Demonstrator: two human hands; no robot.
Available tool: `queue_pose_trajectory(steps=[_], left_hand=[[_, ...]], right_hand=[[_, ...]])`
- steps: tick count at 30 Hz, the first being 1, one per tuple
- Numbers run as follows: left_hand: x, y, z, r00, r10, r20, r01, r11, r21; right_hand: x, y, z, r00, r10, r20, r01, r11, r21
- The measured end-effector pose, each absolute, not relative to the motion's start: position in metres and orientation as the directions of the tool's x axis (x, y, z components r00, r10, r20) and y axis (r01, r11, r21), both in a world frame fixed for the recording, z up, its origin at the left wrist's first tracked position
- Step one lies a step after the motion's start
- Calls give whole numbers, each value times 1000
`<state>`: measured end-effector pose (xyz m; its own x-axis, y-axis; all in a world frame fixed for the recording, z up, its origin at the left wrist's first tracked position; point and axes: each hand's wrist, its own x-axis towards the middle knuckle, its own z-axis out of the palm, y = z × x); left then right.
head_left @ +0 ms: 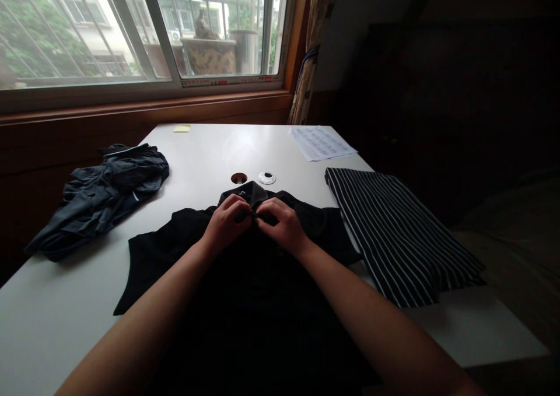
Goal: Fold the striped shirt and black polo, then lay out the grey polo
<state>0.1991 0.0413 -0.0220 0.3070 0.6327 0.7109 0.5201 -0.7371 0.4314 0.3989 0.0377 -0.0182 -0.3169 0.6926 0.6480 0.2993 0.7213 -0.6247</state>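
Observation:
A black short-sleeved collared shirt (249, 302) lies spread on the white table, its collar (254, 193) toward the window and its sleeves out to both sides. Just below the collar, my left hand (228, 220) pinches the front of the shirt between thumb and fingers. My right hand (280, 221) pinches the same spot from the other side, and the fingertips of both hands nearly meet. Whether a button sits between them is too dark and small to tell.
On the left a dark crumpled garment (109, 192) hangs over the edge of the white table (205, 145). A folded striped cloth (398, 232) lies on the right. Printed papers (321, 143), a yellow note (182, 128), a cable hole (238, 178) and its round cover (266, 178) are farther back.

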Motion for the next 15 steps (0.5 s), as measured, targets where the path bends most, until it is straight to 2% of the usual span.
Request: queue_pose_trajectory(steps=[9, 15], left_hand=[[200, 41, -22, 290, 632, 719, 530, -731, 429], [199, 42, -19, 288, 640, 712, 463, -744, 482]], right_hand=[[401, 37, -13, -331, 696, 637, 234, 714, -660], [404, 41, -19, -259, 804, 534, 244, 590, -770]])
